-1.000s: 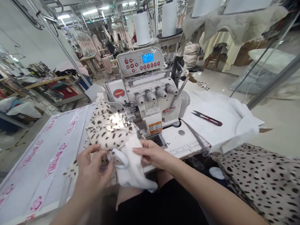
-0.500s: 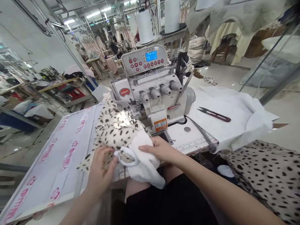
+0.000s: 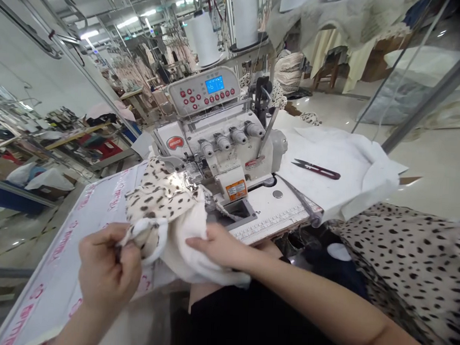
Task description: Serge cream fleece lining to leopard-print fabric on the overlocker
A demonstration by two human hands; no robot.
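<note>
A plush, cream fabric piece (image 3: 164,192) with dark spots lies beneath the presser foot of an overlock sewing machine (image 3: 223,147), its white side (image 3: 187,237) turned up toward me. My left hand (image 3: 109,261) is closed on the spotted fabric's near left edge, beside a white-trimmed loop (image 3: 160,243), and holds it raised off the table. My right hand (image 3: 215,245) is closed on the white side, thumb on top and fingers hidden behind it. Part of the cloth hangs over the table's front edge near my lap.
Thread snips (image 3: 317,169) rest on white cloth (image 3: 349,147) at the right. More spotted fabric (image 3: 412,267) is heaped at the lower right. Thread cones (image 3: 205,39) stand behind the machine. Printed plastic film (image 3: 78,237) covers the table on the left.
My left hand has moved left and closed, pulling the fabric's edge and loop left and up. My right hand still holds the white side. The whole view has shifted slightly.
</note>
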